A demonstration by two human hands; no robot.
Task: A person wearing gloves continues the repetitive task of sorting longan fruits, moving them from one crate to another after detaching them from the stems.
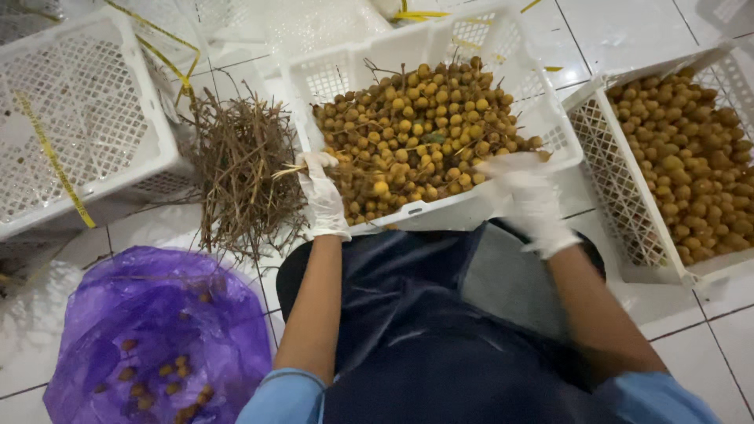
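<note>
While I'm watching the head view, the first snag is the right hand (525,196): its white glove is blurred, so I can't tell if the fingers are spread or pinching anything. It sits at the near rim of the middle crate (440,213), right at the edge of the fruit. The left hand (322,192), gloved too, is sharper. Its fingers are curled together around a thin twig (289,169) that sticks out to the left, at the crate's near-left corner.

That middle crate is white plastic lattice, tilted toward me and heaped with small round yellow-brown fruit (416,126) on stems. Its bottom is buried under the pile. A second crate of the same fruit (613,157) stands to the right, cut off by the frame edge. An empty white crate (78,118) sits far left, also cropped, with yellow tape strips on it.

Floor is glossy white tile with dark grout lines. A heap of dry bare twigs (239,169) lies between the empty crate and the middle one, touching the left glove's side. Down at bottom left there's a purple plastic bag (157,330) with a few fruits showing dimly through it; I can't make out how many.

My lap in dark blue cloth fills the bottom centre, so the crate's near rim is tight against it. Bare tile shows at the lower right corner and in a narrow strip between the two full crates.
</note>
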